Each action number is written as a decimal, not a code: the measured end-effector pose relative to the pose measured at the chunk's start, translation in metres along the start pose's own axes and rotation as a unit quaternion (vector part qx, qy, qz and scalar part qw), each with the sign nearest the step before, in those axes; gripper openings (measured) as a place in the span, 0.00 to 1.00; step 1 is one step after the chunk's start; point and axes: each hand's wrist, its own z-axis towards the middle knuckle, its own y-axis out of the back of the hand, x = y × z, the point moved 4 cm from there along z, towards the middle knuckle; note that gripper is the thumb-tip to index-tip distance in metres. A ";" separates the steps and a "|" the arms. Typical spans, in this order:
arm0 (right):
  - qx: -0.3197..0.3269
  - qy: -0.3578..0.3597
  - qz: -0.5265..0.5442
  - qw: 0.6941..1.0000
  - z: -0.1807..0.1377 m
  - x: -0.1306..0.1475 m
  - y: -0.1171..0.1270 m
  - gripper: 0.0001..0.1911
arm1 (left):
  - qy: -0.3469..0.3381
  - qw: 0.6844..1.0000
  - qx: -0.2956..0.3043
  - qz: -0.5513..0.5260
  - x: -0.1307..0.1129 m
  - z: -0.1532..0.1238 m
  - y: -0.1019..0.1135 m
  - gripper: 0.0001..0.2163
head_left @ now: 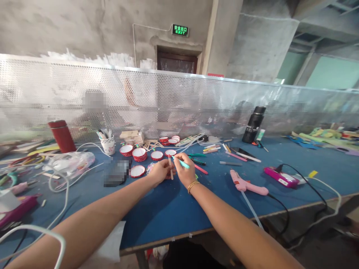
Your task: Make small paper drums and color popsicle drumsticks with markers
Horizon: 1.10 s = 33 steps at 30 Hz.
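Between the fingers of my left hand [159, 172] is a thin wooden craft stick [171, 172], held upright with a reddish patch near its top. My right hand [185, 170] grips a turquoise marker [183, 164], its tip close to the top of the stick; whether they touch I cannot tell. Just beyond my hands stand small round red-rimmed dishes with white insides, among them a single dish [157, 155] and a stack [139, 154]. Another red-rimmed dish [137, 171] lies left of my left hand, beside a blurred dark phone-like object [117, 173].
A pink glue gun [246, 184] and a magenta power strip [281, 177] with cables lie to the right. Behind are a black bottle [254, 125], several markers [211, 148] and a paper cup of pens [108, 145]. A red bottle [62, 136] stands left, and perforated metal panels [179, 101] border the blue table [168, 220].
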 end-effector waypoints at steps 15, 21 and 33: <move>-0.002 -0.020 -0.015 1.000 -0.004 -0.001 0.001 0.04 | -0.002 1.000 0.015 -0.012 0.007 0.004 0.001 0.08; -0.005 -0.012 -0.023 1.000 -0.003 -0.002 0.001 0.04 | -0.004 1.000 0.010 0.004 0.011 0.006 0.002 0.06; -0.006 -0.020 -0.021 1.000 -0.004 -0.008 0.000 0.04 | 0.004 1.000 0.012 -0.009 0.013 0.007 0.002 0.07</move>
